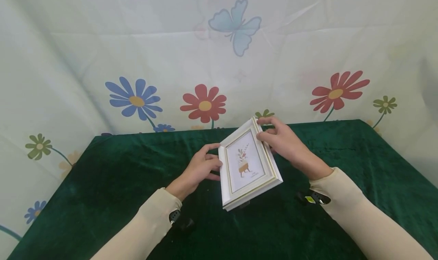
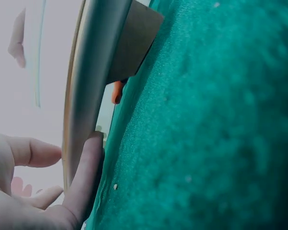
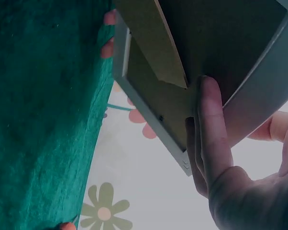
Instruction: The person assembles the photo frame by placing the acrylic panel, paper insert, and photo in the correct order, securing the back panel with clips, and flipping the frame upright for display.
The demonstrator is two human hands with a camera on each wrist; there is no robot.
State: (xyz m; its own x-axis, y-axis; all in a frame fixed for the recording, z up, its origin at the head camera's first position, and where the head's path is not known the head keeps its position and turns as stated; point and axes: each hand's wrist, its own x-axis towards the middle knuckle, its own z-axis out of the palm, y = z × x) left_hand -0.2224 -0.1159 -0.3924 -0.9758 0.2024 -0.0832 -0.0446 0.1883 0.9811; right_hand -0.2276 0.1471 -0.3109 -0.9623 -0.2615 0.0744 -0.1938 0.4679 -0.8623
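Observation:
A white picture frame (image 1: 222,176) with thin gold lines, holding a print of a plant in a brown pot, is held tilted between both hands in the head view. My left hand (image 1: 202,165) grips its left edge, thumb and fingers on either side of the moulding. The right hand (image 1: 282,140) holds the upper right edge, with its thumb at the front side and fingers behind. In the right wrist view those fingers (image 3: 213,124) press the dark back panel near the stand flap (image 3: 158,48), which sticks out from the back.
Dark green velvet cloth (image 1: 137,176) covers the table. Behind it hangs a pale curtain (image 1: 164,54) printed with flowers and a blue butterfly. Black wrist straps show at the left sleeve (image 1: 150,214) and the right sleeve (image 1: 349,195).

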